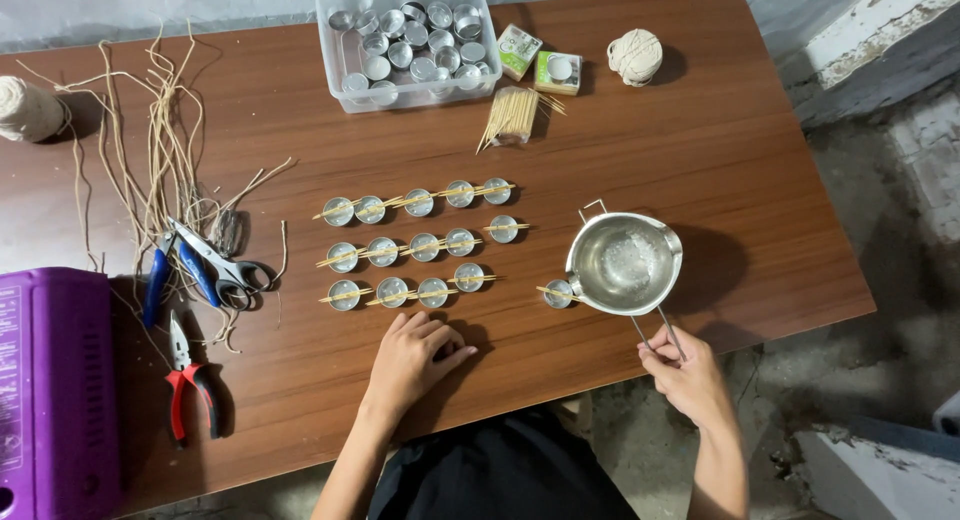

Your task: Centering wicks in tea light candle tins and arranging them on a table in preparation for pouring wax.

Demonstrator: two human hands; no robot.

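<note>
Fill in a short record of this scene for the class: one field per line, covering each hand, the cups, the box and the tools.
left hand: left hand flat on the table, just below the rows of cups
right hand: right hand holds the wire handle of the pot
pot: metal, tilted over one cup at its left
cups: three rows of cups, thin sticks laid across them
box: clear box of empty cups, far edge
tools: scissors, red pliers, left side
</note>
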